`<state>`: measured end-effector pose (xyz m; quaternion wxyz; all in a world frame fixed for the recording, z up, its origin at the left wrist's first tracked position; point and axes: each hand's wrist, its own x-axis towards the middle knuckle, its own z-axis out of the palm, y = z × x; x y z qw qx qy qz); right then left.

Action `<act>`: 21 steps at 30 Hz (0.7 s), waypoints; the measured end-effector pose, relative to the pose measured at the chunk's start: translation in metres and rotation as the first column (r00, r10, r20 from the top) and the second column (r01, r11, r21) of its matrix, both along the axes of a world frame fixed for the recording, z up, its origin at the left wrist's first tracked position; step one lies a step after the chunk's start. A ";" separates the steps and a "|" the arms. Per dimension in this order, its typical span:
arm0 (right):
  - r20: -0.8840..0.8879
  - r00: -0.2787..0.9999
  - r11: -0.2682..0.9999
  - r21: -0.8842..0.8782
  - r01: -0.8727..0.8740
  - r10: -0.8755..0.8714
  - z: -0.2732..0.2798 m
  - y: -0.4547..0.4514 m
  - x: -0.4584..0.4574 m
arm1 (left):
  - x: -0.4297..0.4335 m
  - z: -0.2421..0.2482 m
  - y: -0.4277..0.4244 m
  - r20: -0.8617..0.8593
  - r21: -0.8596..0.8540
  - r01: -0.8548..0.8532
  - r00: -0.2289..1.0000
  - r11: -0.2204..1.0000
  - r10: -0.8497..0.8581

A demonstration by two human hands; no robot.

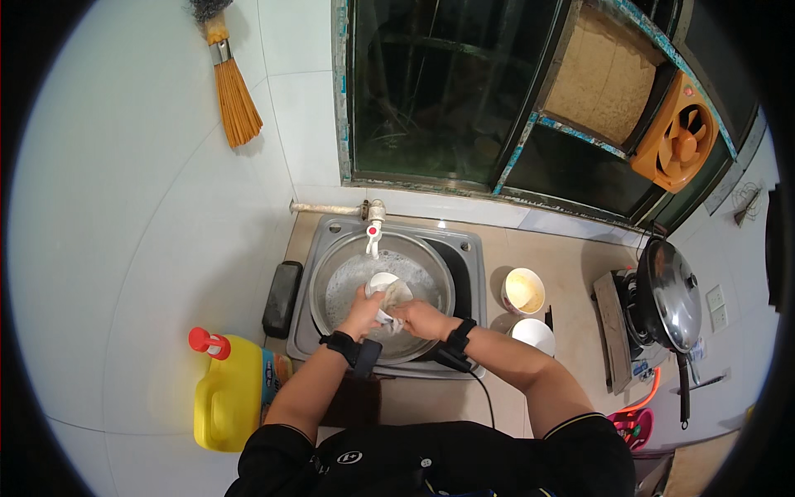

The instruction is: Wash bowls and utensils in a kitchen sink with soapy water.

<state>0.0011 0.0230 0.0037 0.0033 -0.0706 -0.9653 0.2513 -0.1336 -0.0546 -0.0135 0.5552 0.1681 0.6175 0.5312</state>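
My left hand grips the rim of a white bowl from the left. From the right, my right hand presses a pale cloth into the bowl; part of the cloth hangs below it. Both hands are over a large round metal basin with sudsy water, which stands in a stainless steel sink. A white tap with a red mark reaches over the basin's back rim. Black bands are on both wrists. The fingertips of my right hand are partly hidden by the cloth.
Right of the sink stand a bowl with yellowish residue and a white bowl. Farther right, a lidded wok sits on a gas stove. A dark oblong case and a yellow jug are at the left.
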 end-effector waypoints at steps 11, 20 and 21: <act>0.019 0.998 0.991 -0.116 0.066 -0.064 -0.016 -0.004 0.003 | 0.003 -0.020 -0.004 -0.143 -0.010 -0.094 0.985 0.996 0.092; -0.042 0.983 0.804 0.582 -0.122 0.179 -0.016 0.026 0.018 | -0.018 -0.025 0.008 0.009 -0.031 0.210 0.978 0.977 -0.209; -0.053 0.982 0.802 0.586 -0.115 0.180 -0.017 0.028 0.017 | -0.014 -0.023 0.008 0.040 0.000 0.141 0.989 0.990 -0.141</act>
